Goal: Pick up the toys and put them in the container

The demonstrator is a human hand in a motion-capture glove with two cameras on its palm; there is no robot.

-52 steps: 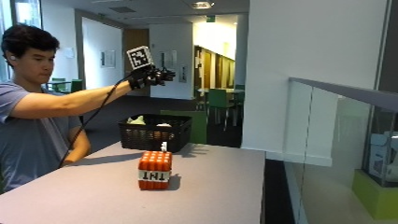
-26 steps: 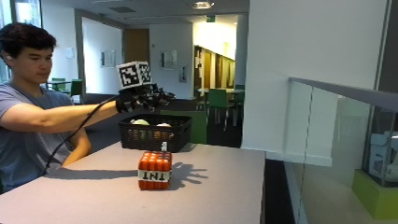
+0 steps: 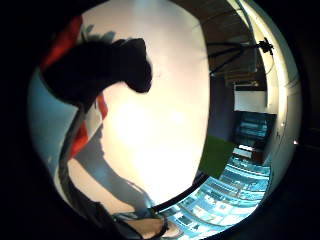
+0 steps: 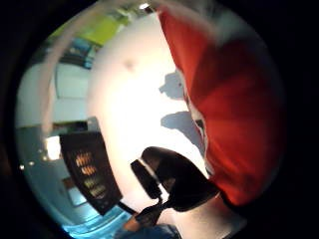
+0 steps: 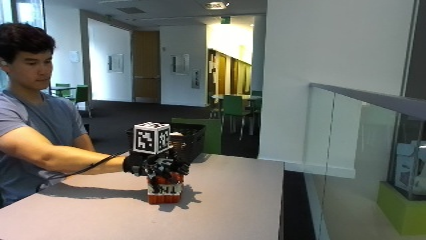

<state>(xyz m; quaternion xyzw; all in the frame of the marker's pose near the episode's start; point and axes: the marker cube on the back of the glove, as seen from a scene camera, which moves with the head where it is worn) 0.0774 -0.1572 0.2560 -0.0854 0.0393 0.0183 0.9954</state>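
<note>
A red block toy marked TNT (image 5: 166, 190) stands on the grey table (image 5: 233, 205), in front of a black basket (image 5: 191, 137). My gloved right hand (image 5: 158, 166) sits on top of the block, and its fingers curl down over the upper edges. In the thumb side palm view the red block (image 4: 234, 114) fills one side, with the thumb (image 4: 174, 181) beside it and the basket (image 4: 89, 167) further off. In the little finger side view a dark finger (image 3: 107, 67) lies across the block (image 3: 77, 137).
The basket stands at the table's far edge with something pale (image 5: 176, 134) inside it. A glass railing (image 5: 359, 150) runs past the table's right side. The person's bare arm stretches over the left part of the table.
The hand has come down from high above the basket to the top of the TNT block. The block has stayed in place.
</note>
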